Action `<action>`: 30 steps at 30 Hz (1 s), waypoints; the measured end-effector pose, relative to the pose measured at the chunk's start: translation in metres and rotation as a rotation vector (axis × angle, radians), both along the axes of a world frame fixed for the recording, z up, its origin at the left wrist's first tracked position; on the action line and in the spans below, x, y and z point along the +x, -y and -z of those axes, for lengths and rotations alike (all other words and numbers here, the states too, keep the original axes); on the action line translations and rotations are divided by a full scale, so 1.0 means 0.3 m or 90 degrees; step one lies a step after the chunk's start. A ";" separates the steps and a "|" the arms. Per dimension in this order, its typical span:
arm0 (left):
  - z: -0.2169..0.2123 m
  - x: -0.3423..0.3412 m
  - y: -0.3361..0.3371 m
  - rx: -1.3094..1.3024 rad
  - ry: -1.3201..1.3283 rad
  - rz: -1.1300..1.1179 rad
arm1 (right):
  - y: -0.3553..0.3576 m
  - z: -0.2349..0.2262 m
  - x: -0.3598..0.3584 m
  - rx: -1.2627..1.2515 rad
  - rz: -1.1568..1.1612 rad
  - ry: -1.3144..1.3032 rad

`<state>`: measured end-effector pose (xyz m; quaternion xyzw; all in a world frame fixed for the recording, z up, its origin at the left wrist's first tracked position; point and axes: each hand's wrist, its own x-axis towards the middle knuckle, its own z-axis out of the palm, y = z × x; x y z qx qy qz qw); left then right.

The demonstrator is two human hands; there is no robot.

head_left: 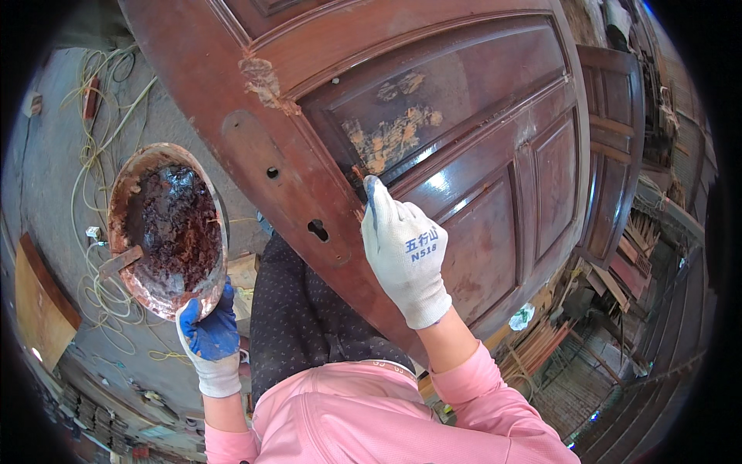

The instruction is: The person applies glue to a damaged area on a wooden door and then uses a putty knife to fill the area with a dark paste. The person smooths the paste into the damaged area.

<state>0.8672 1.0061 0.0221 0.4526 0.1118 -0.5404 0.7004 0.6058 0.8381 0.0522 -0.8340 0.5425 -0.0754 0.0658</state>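
My left hand [207, 334], in a white knit glove with a blue palm, grips the near rim of a pale, stained basin [224, 232]. Dark reddish-brown paste [179, 232] lies in it, and a flat strip like a scraper [121, 262] rests across its left rim. My right hand [402, 243], in a white glove, is closed at the edge of a recessed panel on a brown wooden door [309, 189]. A small orange-brown bit shows past its fingertips; the rest of what it pinches is hidden. Rough tan filler patches [394, 139] lie just beyond those fingertips.
The door has lock holes [318, 229] along its left edge. A second brown door [610, 155] stands at the right. Wood strips [533, 352] are stacked at lower right. Tangled cables [97, 193] lie on the floor at left, near a curved wooden board [42, 301].
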 end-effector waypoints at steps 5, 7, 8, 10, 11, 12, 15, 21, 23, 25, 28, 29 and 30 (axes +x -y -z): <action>0.001 0.004 0.000 -0.005 0.002 0.008 | -0.003 -0.016 0.000 0.014 0.018 0.015; 0.003 0.005 0.001 -0.016 -0.002 0.013 | -0.010 -0.006 -0.015 0.034 0.013 0.027; 0.003 0.005 0.003 -0.025 -0.003 0.016 | -0.019 -0.013 -0.011 0.051 0.003 0.019; -0.002 0.004 0.005 -0.031 -0.003 0.019 | -0.018 -0.022 -0.012 0.100 0.035 0.061; -0.007 0.003 0.006 -0.026 -0.003 0.019 | -0.002 -0.026 -0.022 0.132 0.075 0.111; -0.011 0.002 0.013 -0.025 -0.003 0.019 | 0.018 -0.030 -0.037 0.162 0.116 0.161; -0.005 0.009 -0.006 0.006 0.014 0.051 | 0.046 -0.002 -0.104 0.186 0.122 0.322; -0.021 -0.004 -0.001 0.011 -0.031 0.019 | 0.059 0.033 -0.113 0.285 0.138 0.364; -0.029 -0.024 0.013 0.016 -0.008 0.003 | 0.048 0.070 -0.114 0.290 0.125 0.364; -0.021 -0.027 0.009 0.012 0.012 0.002 | 0.039 0.103 -0.115 0.306 0.118 0.392; -0.022 -0.030 0.007 0.005 0.014 0.009 | 0.052 0.110 -0.107 0.387 0.147 0.470; -0.025 -0.036 0.010 -0.009 0.013 0.010 | 0.065 0.089 -0.114 0.440 0.177 0.492; -0.027 -0.040 0.019 -0.024 0.012 0.013 | 0.067 0.078 -0.106 0.491 0.210 0.513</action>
